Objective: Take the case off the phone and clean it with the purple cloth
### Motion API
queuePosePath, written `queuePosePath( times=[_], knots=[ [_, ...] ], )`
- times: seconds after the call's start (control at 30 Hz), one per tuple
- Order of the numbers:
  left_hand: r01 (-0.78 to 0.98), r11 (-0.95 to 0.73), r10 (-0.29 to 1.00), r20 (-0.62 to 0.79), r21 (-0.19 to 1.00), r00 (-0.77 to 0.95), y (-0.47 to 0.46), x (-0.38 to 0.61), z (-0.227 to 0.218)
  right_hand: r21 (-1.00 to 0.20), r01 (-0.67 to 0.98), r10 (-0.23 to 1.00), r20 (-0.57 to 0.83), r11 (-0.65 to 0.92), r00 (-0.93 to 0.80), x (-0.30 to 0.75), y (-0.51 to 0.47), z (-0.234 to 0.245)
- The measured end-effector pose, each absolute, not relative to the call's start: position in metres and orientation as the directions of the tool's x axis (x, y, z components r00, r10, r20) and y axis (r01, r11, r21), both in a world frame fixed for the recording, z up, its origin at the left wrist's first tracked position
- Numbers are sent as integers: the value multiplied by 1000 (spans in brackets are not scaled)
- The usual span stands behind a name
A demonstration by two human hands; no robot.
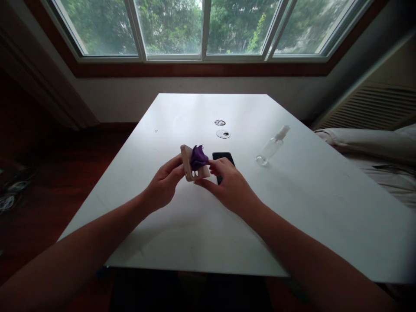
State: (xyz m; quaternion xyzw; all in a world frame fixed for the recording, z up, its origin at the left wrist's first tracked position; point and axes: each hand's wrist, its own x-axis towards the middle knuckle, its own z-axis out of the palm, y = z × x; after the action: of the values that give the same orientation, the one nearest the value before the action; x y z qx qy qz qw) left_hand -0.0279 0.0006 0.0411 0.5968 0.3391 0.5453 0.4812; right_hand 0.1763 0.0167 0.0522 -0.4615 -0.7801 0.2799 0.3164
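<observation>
A pale beige phone case (186,163) is held up above the table, with cutouts showing along its lower edge. My left hand (165,182) grips the case from the left side, fingers partly hidden behind it. A crumpled purple cloth (198,158) is pressed against the inside of the case. My right hand (229,182) pinches the cloth at its right end, while the thumb reaches under the lower edge of the case. Behind my right hand lies a black phone (223,155) on the table, partly covered by the fingers.
To the right, a clear spray bottle (272,146) stands on the white table (182,115). Two round grommets, a cable hole (220,123) and a loose-looking disc (222,134), are near the middle. A window (172,30) is beyond the far edge.
</observation>
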Motion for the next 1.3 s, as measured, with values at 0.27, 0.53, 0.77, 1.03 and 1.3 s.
queuePosePath(
  times=[0.27,0.53,0.77,1.03,1.3],
  knots=[
    [1,-325,824,283,946,492,-10,-31,58,-978,-100,895,-124,-184,-428,172,29,46],
    [295,-548,751,304,783,586,-11,-26,59,-893,-239,854,-242,-382,-461,183,38,62],
    [357,-677,666,328,644,670,-9,-26,52,-856,-176,779,-333,-486,-532,181,36,60],
    [572,-741,672,409,351,618,-5,-32,41,-986,-130,957,-61,-101,-285,178,36,60],
    [704,-489,860,417,515,293,6,-38,37,-869,173,883,438,464,-169,173,15,64]
  ],
)
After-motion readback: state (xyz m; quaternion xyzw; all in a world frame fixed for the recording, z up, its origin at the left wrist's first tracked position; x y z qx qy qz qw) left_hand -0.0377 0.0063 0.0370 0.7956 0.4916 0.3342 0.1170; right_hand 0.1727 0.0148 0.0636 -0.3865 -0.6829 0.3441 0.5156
